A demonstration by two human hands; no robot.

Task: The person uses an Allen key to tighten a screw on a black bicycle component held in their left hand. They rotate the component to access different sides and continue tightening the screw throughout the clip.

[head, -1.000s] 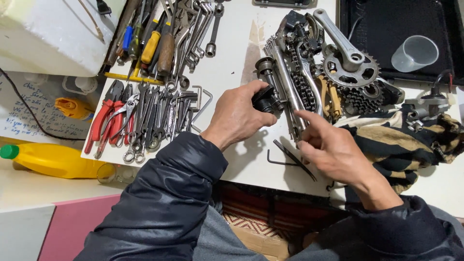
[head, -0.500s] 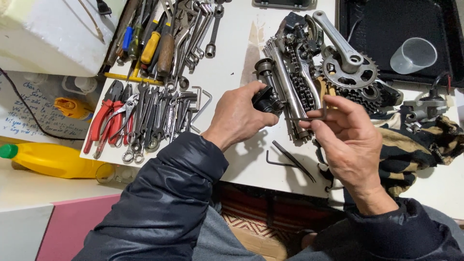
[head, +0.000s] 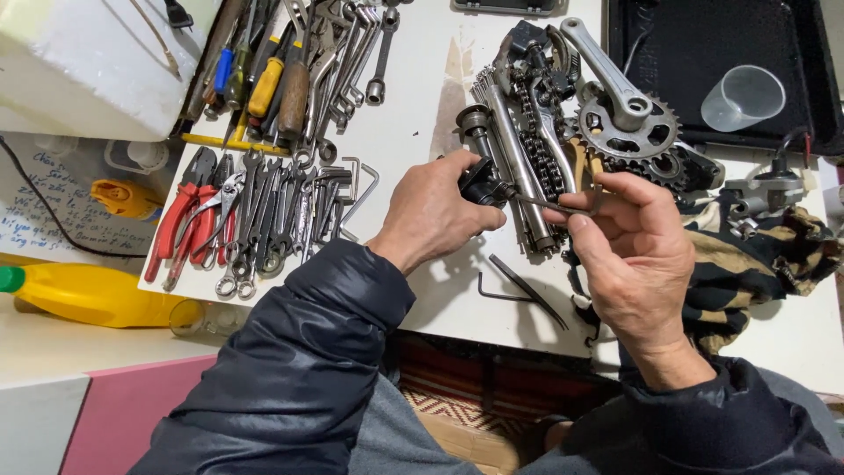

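The left hand (head: 435,215) gripped a small black part (head: 479,185) above the white table (head: 413,114), and the right hand (head: 633,255) pinched a thin metal key (head: 536,203) stuck into it. The table was crowded — wrenches (head: 272,220), red pliers (head: 180,220), a greasy chain (head: 536,149) and a toothed crank (head: 624,123) — with a yellow bottle (head: 88,295) on the shelf beside it.

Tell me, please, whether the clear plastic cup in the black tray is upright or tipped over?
Tipped over: the clear plastic cup lies on its side on the black tray, its open mouth facing sideways, toward the right.
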